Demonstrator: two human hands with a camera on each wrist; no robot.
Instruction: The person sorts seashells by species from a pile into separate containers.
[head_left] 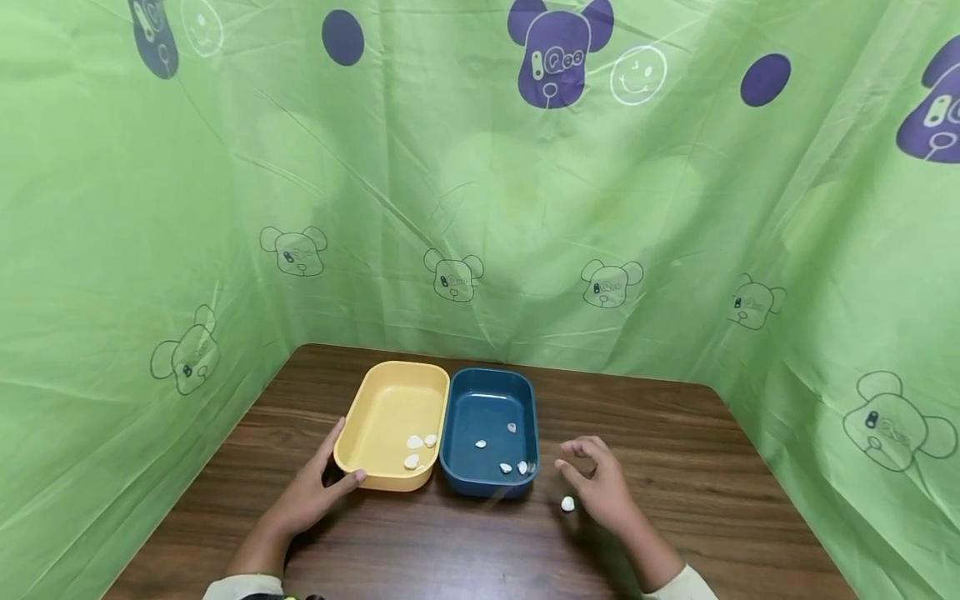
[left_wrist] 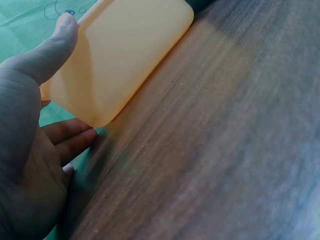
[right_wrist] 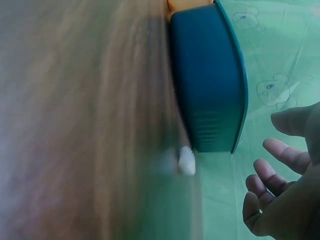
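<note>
My left hand (head_left: 309, 493) holds the near left corner of a yellow plastic container (head_left: 352, 433), thumb at the near rim and fingers along its left side. In the left wrist view the thumb (left_wrist: 62, 42) rests at the rim of that container. Three small white shells (head_left: 412, 461) lie in it. Beside a blue container (head_left: 487, 490), my right hand (head_left: 600, 487) hovers above the table with loosely bent fingers and nothing between them. A ridged white shell (right_wrist: 187, 161) sits on the table just below this hand.
The blue container stands right against the yellow one and has several small shells (head_left: 481, 444) inside. Both are on a dark wooden table (head_left: 660, 433). Green printed cloth (head_left: 525, 208) hangs behind and along both sides of the table.
</note>
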